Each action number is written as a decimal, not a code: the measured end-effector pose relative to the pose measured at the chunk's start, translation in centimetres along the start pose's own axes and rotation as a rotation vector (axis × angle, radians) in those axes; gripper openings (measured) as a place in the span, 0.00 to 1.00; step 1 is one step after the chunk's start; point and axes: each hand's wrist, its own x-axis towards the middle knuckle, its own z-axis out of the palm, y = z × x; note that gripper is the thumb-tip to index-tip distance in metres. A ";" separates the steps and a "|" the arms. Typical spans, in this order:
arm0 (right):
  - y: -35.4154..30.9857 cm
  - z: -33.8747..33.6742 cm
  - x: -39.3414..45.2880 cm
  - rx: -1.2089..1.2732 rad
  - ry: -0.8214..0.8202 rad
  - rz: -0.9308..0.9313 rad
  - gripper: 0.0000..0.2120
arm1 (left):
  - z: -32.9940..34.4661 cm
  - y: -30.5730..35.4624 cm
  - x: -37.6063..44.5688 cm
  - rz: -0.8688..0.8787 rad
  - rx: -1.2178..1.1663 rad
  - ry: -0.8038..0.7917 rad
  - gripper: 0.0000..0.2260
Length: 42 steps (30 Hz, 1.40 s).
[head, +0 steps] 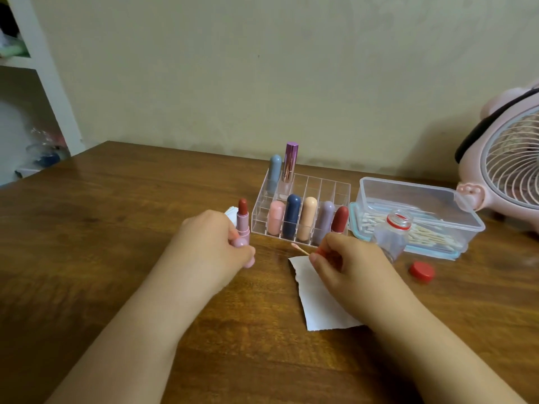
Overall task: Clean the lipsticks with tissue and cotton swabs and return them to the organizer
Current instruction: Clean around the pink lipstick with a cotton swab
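My left hand (213,243) grips an uncapped pink lipstick (242,221) upright, its red bullet exposed, and also holds its pink cap (247,258) low against the table. My right hand (347,263) pinches a cotton swab (300,249) whose pink-stained tip points left, over a torn tissue piece (318,298). The clear organizer (315,185) behind holds several capped lipsticks: pink, navy (292,215), peach, lilac and red in front, a grey-blue one and a metallic purple one (290,161) at the back left.
A clear box of cotton swabs (420,217) sits at the right, with a small open clear bottle (392,231) before it and its red cap (422,272) on the wooden table (116,228). A pink fan (507,158) stands far right. Folded tissues (232,214) lie behind my left hand.
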 end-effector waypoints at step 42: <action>-3.2 -2.3 0.2 0.868 -0.020 0.029 0.13 | 1.3 0.9 -1.0 0.407 -0.419 -0.166 0.02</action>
